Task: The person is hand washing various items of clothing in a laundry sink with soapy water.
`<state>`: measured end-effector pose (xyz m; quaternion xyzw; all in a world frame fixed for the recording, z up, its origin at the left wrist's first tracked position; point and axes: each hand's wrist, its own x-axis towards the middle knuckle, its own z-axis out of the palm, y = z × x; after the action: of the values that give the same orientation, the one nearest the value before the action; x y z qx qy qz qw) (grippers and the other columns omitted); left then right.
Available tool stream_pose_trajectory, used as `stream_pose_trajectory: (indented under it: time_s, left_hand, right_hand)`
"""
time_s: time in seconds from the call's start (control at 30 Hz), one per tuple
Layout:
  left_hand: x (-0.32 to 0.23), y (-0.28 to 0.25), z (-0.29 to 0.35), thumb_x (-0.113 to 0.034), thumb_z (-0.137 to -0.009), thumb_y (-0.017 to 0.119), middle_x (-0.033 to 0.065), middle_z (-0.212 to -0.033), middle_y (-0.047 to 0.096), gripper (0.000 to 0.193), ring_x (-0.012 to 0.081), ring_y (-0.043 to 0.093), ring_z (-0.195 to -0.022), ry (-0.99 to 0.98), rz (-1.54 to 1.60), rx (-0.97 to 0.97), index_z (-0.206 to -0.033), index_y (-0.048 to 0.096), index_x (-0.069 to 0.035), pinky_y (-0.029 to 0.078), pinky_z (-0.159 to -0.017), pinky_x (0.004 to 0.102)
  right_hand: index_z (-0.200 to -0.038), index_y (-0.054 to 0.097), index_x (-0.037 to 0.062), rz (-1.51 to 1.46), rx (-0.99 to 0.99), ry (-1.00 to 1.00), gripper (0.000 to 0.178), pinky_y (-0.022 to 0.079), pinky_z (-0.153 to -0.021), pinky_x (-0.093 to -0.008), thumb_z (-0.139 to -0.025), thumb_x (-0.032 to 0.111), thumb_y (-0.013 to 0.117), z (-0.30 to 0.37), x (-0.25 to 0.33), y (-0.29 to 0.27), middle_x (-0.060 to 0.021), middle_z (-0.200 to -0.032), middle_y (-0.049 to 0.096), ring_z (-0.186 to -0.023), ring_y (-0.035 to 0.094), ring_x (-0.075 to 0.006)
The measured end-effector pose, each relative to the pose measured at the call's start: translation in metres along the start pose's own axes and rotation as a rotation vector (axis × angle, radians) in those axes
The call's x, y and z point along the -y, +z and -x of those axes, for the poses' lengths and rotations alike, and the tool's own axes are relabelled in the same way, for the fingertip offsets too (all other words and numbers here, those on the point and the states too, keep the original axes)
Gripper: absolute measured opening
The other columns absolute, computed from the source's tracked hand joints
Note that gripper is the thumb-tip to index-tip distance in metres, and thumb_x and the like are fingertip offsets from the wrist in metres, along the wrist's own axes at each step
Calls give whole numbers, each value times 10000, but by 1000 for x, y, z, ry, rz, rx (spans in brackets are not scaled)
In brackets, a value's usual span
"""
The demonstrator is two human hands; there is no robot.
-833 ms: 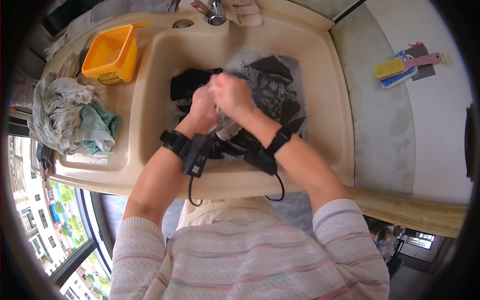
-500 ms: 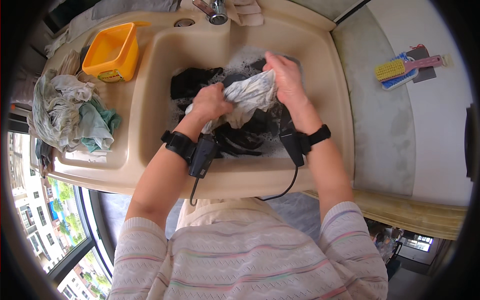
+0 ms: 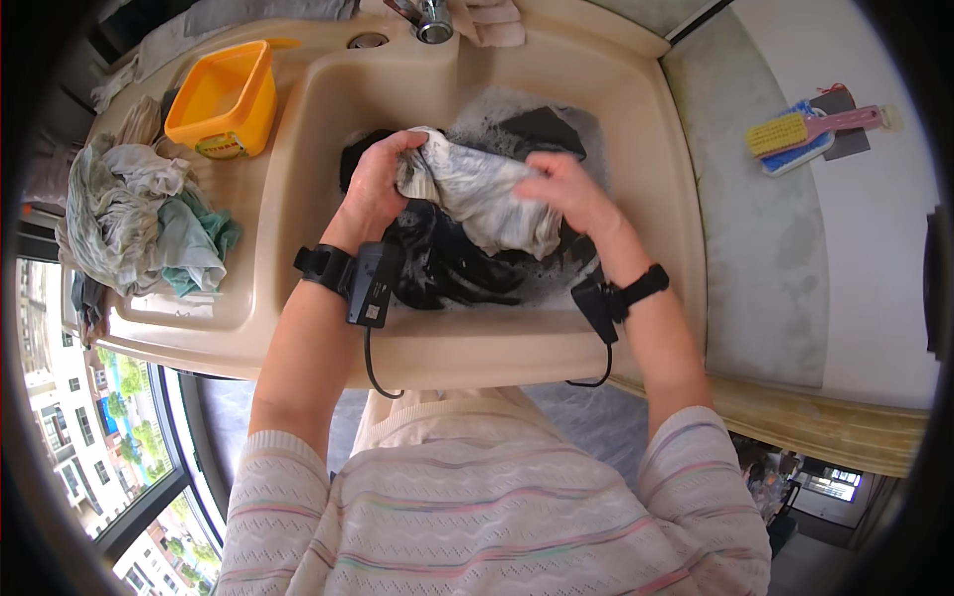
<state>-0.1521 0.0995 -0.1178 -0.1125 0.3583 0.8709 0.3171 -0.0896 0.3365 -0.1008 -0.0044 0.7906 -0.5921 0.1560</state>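
Note:
A wet white cloth with grey-blue patterning point(image 3: 477, 194) is stretched between my hands above the sink basin point(image 3: 323, 169). My left hand point(image 3: 383, 179) grips its left end, thumb on top. At the other end, my right hand point(image 3: 566, 194) is closed on the cloth's right side, slightly blurred. Beneath it, dark clothes point(image 3: 447, 268) lie soaking in sudsy water, and another dark piece point(image 3: 545, 131) floats toward the back right. What kind of garment the white cloth is, I cannot tell. Each wrist wears a black strap with a small cabled box.
Left of the basin, a heap of wrung pale and green clothes point(image 3: 139, 219) lies on the ledge beside a yellow plastic tub point(image 3: 224, 99). A chrome faucet point(image 3: 434, 22) stands at the back. Scrubbing brushes point(image 3: 795, 137) hang on the right wall.
My left hand has moved left and up, and my right hand has come lower. The bunched cloth is now spread out wider between them.

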Motion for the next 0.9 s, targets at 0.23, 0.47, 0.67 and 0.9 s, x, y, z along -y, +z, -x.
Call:
stream_pose_trajectory:
  time_s: [0.23,0.47,0.67,0.9]
  left_hand:
    - [25,-3,-16,-207,-872,486,76,-918,600,196,210,588,-835,-48,128,-15,-975,546,-51,473,-781,368]
    - [56,10,-2,-156,-861,437,95,-826,578,172,209,560,-726,103,146,-199,-848,551,-28,463,-633,358]
    - [59,-38,-18,-141,-861,415,87,-789,573,169,207,558,-718,171,123,51,-811,543,-44,460,-617,377]
    - [31,8,-10,-180,-880,437,82,-820,595,184,222,577,-766,3,114,29,-872,557,-40,479,-693,377]
  right_hand:
    - [-1057,556,7,-198,-30,-135,311,455,-785,-285,-754,32,496,-36,18,49,-108,-996,595,-871,574,-180]
    - [-724,560,25,653,-568,-313,255,450,-600,-450,-804,266,542,-55,30,104,-202,-727,583,-692,558,-389]
    - [-727,550,58,683,-537,-326,197,462,-612,-458,-793,242,525,-48,41,119,-165,-708,596,-671,573,-374]
    - [-721,590,46,661,-586,-193,328,464,-605,-438,-797,362,544,-62,2,61,-174,-690,597,-689,584,-365]
